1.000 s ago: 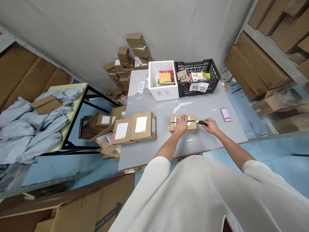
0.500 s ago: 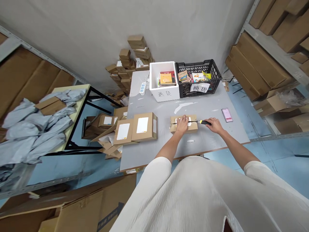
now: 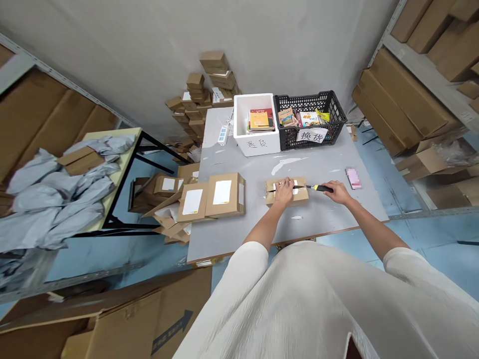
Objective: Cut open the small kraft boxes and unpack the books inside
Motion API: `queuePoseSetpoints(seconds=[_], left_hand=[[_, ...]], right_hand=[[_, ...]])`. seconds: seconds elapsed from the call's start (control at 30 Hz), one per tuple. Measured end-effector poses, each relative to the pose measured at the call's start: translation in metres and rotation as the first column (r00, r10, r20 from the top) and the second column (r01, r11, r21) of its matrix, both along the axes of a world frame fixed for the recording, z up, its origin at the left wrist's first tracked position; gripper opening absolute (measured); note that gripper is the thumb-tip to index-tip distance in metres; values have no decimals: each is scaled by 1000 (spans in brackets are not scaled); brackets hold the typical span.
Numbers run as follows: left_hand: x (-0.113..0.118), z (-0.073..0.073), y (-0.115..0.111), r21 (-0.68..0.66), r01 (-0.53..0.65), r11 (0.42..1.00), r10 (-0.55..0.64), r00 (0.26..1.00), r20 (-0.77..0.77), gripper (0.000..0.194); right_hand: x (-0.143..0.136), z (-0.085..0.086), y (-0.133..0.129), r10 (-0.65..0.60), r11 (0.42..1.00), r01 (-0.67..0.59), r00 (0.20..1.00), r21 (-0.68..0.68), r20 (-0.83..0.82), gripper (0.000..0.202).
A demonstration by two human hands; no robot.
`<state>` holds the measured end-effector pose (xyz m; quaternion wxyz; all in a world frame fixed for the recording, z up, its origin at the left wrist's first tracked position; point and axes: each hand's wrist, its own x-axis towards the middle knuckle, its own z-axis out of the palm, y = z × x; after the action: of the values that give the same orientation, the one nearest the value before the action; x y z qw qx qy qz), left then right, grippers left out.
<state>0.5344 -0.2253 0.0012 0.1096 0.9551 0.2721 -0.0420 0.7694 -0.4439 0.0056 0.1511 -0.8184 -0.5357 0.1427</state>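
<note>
A small brown cardboard box [image 3: 298,196] lies on the grey table near its front edge, with a white label partly under my left hand. My left hand [image 3: 284,192] presses on the box's top with the fingers bent over it, holding it in place. A dark slit runs along the middle of the top. My right hand [image 3: 336,191] is closed round the black and yellow handle of a utility knife [image 3: 321,188], just right of the box. Its blade points left, toward the box's right end; I cannot tell whether the tip still touches the cardboard.
Two labelled boxes [image 3: 225,195] sit left on the table [image 3: 258,232]. At the back are a white foam bin [image 3: 258,145], a black crate [image 3: 331,132] with books, and a power strip [image 3: 223,135]. A pink blurred phone-like item [image 3: 354,178] lies right. Grey parcels [image 3: 48,199] cover a side table.
My right hand has drawn the knife a little to the right, and a dark slit shows more plainly in the box top. My left hand stays on the box.
</note>
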Motion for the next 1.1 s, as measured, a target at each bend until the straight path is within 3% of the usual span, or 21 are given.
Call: queuePoseSetpoints(seconds=[0.13,0.33,0.57,0.77,1.1], left_hand=[[0,-1,1,12,7,1000,-7,1000,12,69],[-1,-6,1,-15,3,1000,-3,999,32,71],[-6,-10,-5,17,-19,1000,18,998,65,60],[-2,-2,-14,20,-43,999,41,994,100,56],[29,12,-5,-30,164,986,-162,986,50,53]], right_hand=[[-6,1,5,64,998,-64,998,-21,-24,45],[-21,-3,23,51,995,-50,999,-92,11,45],[-21,0,18,22,992,-21,1000,-125,4,45],[-18,7,16,50,988,-48,999,-148,9,45],[-12,17,12,55,976,-45,998,-212,41,47]])
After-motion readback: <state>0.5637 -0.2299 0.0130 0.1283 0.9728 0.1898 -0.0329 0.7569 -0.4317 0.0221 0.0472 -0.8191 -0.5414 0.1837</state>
